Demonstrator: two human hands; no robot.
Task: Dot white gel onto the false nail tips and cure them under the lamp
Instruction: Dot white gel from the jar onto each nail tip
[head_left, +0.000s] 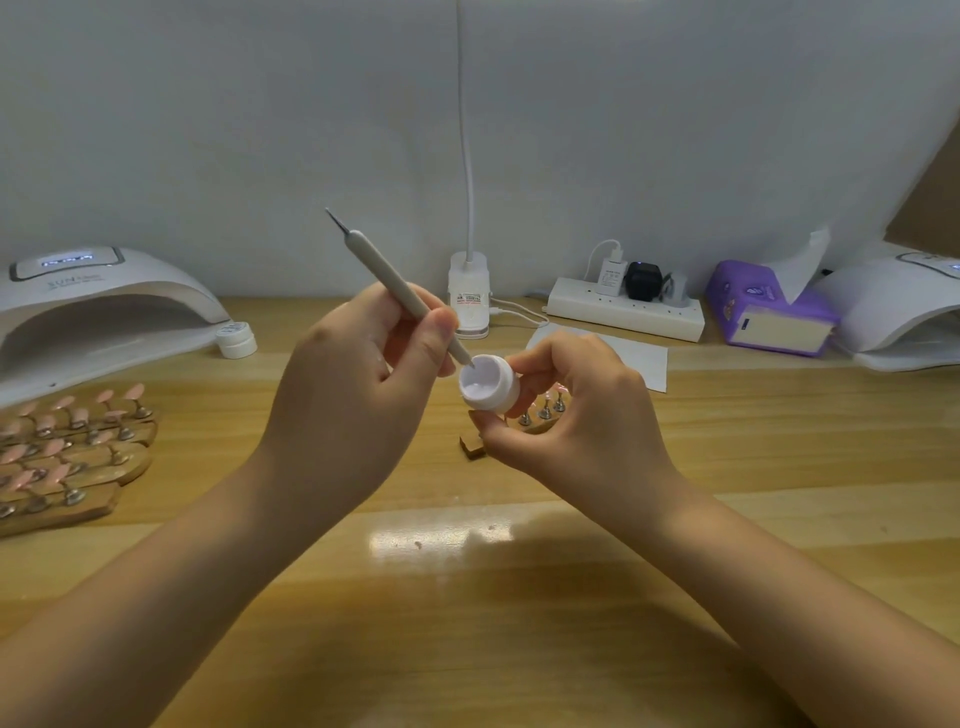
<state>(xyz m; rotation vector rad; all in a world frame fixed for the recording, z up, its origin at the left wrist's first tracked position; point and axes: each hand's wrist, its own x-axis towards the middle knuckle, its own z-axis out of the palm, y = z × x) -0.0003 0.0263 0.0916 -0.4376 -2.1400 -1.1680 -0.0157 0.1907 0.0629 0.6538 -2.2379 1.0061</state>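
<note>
Above the tabletop (519, 597), the right hand (587, 415) pinches an open white gel pot (491, 389); the left hand (353, 395) grips a dotting pen (395, 288), fingers curled round it, tip inside. Pink nail tips (67, 447) lie far left, near a lamp (98, 312).

Single head-worn wide-angle view, looking forward and down from close above the counter (519, 597) toward the back wall (260, 130) (edges bowed by the lens).
</note>
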